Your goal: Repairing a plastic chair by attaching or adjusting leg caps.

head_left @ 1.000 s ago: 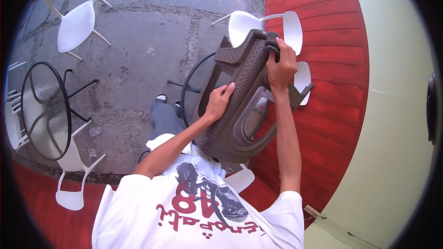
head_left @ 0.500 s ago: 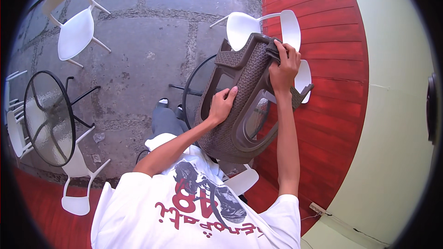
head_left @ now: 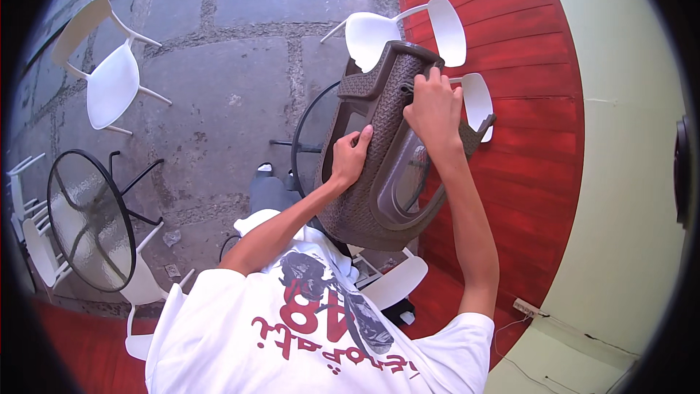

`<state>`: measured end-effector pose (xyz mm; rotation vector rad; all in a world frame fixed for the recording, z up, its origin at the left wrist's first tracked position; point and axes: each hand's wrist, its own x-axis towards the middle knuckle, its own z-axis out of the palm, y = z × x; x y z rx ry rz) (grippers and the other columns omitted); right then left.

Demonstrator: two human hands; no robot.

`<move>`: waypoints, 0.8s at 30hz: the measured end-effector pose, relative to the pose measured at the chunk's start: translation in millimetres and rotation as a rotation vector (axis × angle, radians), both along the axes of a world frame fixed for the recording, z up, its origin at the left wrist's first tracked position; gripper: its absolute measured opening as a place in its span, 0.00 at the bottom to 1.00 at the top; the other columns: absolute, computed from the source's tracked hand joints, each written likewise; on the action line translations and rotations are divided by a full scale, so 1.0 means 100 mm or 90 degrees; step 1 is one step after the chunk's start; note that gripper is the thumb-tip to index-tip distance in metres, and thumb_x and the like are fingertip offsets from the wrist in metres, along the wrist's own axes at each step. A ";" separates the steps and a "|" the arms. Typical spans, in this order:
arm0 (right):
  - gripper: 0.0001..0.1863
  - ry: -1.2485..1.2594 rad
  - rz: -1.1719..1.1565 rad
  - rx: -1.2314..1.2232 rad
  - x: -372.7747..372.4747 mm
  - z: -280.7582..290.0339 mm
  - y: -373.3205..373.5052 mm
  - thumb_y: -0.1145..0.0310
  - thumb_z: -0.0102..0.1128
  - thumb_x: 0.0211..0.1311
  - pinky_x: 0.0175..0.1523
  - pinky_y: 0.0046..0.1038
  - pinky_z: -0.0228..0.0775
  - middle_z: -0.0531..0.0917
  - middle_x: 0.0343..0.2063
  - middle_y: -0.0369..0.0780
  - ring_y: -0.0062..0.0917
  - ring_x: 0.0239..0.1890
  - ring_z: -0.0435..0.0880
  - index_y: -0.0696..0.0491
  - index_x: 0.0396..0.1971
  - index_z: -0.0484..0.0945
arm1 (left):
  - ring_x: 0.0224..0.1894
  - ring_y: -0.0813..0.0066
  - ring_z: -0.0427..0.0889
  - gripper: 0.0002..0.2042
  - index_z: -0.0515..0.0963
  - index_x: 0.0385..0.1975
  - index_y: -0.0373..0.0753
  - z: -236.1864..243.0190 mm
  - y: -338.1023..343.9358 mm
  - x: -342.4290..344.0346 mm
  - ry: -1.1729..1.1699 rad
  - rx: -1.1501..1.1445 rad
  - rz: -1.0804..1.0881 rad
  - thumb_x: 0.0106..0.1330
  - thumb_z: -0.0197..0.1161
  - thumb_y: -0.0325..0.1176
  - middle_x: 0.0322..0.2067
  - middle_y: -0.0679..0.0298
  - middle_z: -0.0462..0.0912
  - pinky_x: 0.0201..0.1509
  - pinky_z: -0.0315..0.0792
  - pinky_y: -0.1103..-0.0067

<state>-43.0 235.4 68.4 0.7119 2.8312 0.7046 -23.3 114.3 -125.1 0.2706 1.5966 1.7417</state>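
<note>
A brown plastic piece of furniture (head_left: 357, 208), apparently a chair turned over, lies tilted before me. Its surface has a woven pattern, with large rounded cut-outs in its sides. My left hand (head_left: 351, 157) grips the bar beside one cut-out, thumb on top and the other fingers partly hidden. Higher up, my right hand (head_left: 435, 106) presses a small dark folded thing, which looks like a cloth (head_left: 409, 88), against the furniture's upper edge. A round glass table (head_left: 301, 128) with a black rim shows partly beneath and behind the furniture.
White chairs stand at the far left (head_left: 113, 91), far middle (head_left: 370, 40), right (head_left: 477, 102) and close by (head_left: 397, 284). Another glass table (head_left: 84, 226) is on the left. Red boards (head_left: 510, 168) and a pale wall (head_left: 620, 175) border the right; the floor (head_left: 219, 102) is grey.
My right hand has shifted left and slightly down along the furniture's upper edge with the dark cloth. My left hand keeps its grip. The whole view has shifted slightly.
</note>
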 end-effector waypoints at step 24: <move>0.24 0.487 -0.029 -0.454 0.98 -0.49 -0.48 0.86 0.57 0.54 0.54 0.40 0.74 0.83 0.46 0.47 0.46 0.50 0.83 0.53 0.52 0.83 | 0.29 0.82 0.64 0.33 0.71 0.24 0.28 -0.16 -0.07 -0.13 -0.070 0.075 -0.019 0.79 0.49 0.57 0.20 0.70 0.69 0.32 0.61 0.73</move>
